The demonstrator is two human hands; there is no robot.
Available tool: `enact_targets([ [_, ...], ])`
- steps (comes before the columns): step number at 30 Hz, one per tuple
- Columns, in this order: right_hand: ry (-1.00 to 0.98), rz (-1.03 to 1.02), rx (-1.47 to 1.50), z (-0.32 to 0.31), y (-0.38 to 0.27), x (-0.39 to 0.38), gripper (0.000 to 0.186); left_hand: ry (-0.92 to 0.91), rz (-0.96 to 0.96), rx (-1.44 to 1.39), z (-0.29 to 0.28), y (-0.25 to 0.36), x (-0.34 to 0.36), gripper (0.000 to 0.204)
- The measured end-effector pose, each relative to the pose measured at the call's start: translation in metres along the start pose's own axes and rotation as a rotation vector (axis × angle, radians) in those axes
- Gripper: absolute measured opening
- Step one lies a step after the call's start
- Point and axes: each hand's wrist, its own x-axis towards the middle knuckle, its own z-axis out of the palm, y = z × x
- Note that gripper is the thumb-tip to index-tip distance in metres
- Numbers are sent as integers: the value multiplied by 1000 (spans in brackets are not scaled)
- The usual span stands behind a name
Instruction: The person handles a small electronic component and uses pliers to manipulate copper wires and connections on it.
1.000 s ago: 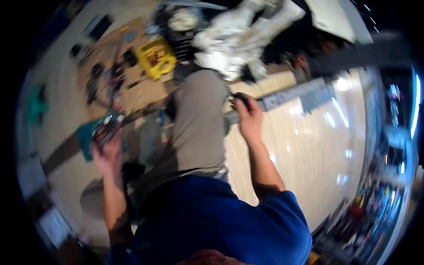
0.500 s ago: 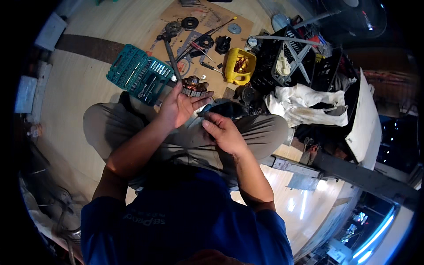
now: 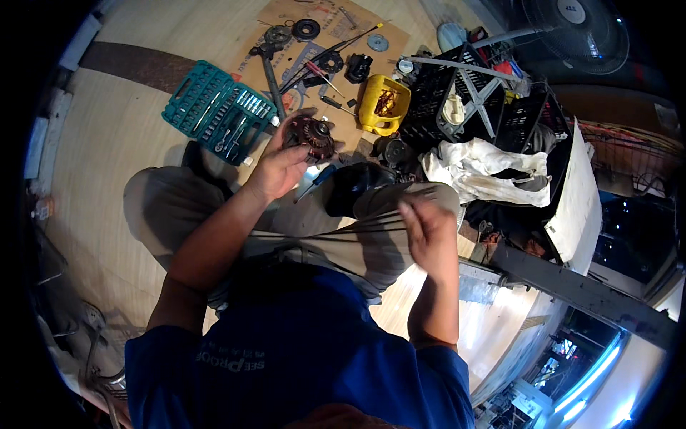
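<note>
My left hand (image 3: 280, 171) is closed round a dark, round motor core with copper windings (image 3: 314, 138), its coiled face turned up. Over my right knee is my right hand (image 3: 431, 232), blurred, with its fingers too smeared to read; no tool shows in it. A blue-handled screwdriver (image 3: 323, 176) lies on the floor between my legs, just below the motor core. Beyond my left hand sits an open green socket set (image 3: 214, 114). Right of the core, a yellow cut-open jug (image 3: 370, 107) holds copper-coloured scraps.
A cardboard sheet (image 3: 268, 27) carries a hammer (image 3: 271, 79), a black ring (image 3: 306, 29), a red-handled screwdriver (image 3: 314, 70) and other loose parts. To the right stand black crates (image 3: 429, 89) with a white cloth (image 3: 482, 171) draped by them. A fan (image 3: 572, 32) stands farther back.
My right hand has left the blue-handled screwdriver, now on the floor, and moved right to my knee. The motor core has been tilted in my left hand, showing its wound face.
</note>
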Motion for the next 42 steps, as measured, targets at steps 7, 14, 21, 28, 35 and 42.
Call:
enact_targets([
  [7, -495, -141, 45, 57, -23, -51, 9, 267, 182, 133, 1, -5, 7, 57],
  [14, -266, 144, -308, 54, 83, -83, 21, 179, -53, -232, -9, 2, 10, 50],
  [21, 294, 231, -288, -41, 49, -59, 16, 19, -46, -66, -6, 3, 0, 56],
  [28, -252, 65, 258, -31, 22, -135, 14, 255, 213, 167, -24, 1, 8, 53],
  [35, -415, 462, 99, 24, 65, -197, 14, 347, 232, 73, -13, 1, 11, 57],
  [42, 33, 348, -13, 12, 92, -235, 16, 360, 314, 357, -29, 9, 18, 65],
])
